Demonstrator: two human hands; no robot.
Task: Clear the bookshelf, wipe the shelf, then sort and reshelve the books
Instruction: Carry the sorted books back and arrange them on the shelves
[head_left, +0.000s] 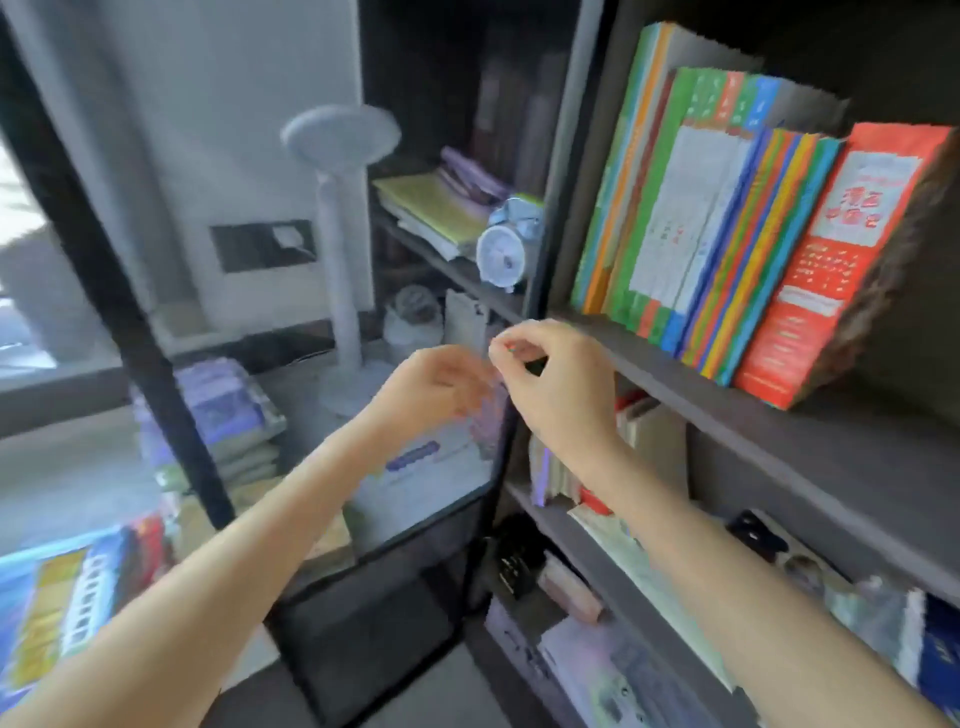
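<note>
My right hand (550, 384) hovered at the front edge of the shelf (675, 384), thumb and forefinger pinched together, whether on anything I could not tell, my left hand (436, 382) just beside it, too blurred to read its fingers, while the books (717, 234) stood packed together on that shelf.

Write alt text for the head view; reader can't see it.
The left hand and right hand are raised close together before a dark bookshelf, fingers curled; whether either holds anything is unclear. Colourful books lean on its shelf at right; an alarm clock stands further back, book stacks lie at left.
</note>
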